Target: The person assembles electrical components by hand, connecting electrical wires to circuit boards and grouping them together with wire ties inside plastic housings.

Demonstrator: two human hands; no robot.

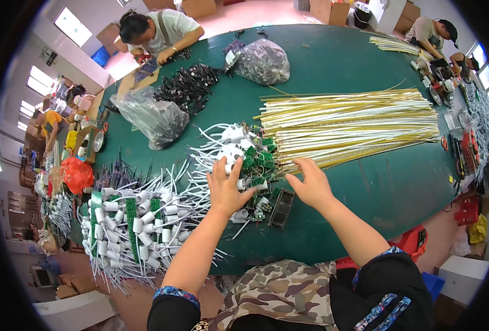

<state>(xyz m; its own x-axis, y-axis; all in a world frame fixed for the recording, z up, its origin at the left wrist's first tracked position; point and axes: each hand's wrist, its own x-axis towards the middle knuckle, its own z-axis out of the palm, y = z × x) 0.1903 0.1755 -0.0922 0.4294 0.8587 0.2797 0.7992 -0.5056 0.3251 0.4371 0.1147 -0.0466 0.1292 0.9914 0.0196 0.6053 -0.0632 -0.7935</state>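
Observation:
My left hand is open, its fingers spread over a heap of white cylindrical caps with white wires. Its fingertips reach the caps; contact is hard to make out. Small green circuit boards lie tangled at the heap's right side, between my two hands. My right hand is open too, thumb apart from the fingers, with nothing seen in it. Just beyond it lies a wide bundle of long, thin white and yellow strips. A small dark rectangular box rests on the table between my forearms.
At left, more white wired caps with green boards hang over the table's near edge. Farther off lie a clear plastic bag, black parts and a grey filled bag. A co-worker sits across the green table.

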